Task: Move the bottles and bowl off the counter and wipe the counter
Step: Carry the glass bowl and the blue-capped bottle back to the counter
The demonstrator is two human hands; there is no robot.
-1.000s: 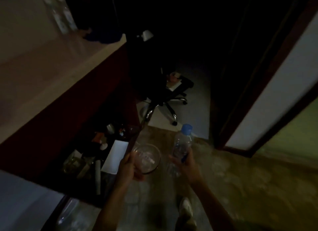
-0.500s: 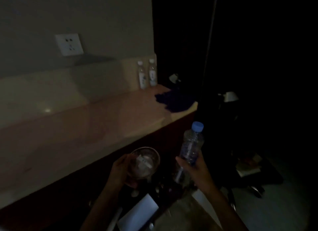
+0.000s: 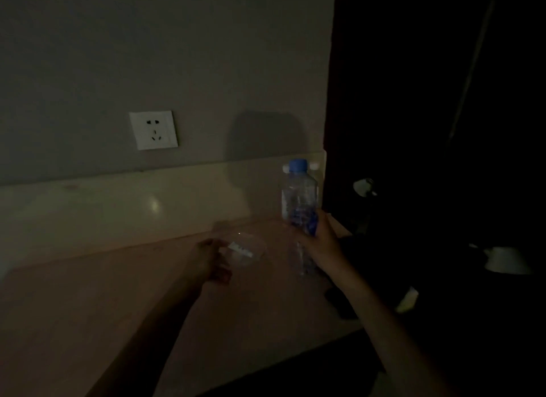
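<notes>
View has swung from the floor and chair 1 s ago, past the counter edge 0.5 s ago, to square on the counter and wall w/ socket. Left hand holds the clear bowl by its rim, fingers curled on it; right hand is wrapped round the blue-capped bottle, upright. Both were out over the floor before; now they're over the counter's right end, above the top – can't tell if either touches it. Two white caps peek out behind the bottle's cap, prob. more bottles by the backsplash. Dark cloth, seen 0.5 s ago at the counter's end, is barely readable now. Looks like the items are coming back to the counter, so wiping is prob. done; that's a guess.
</notes>
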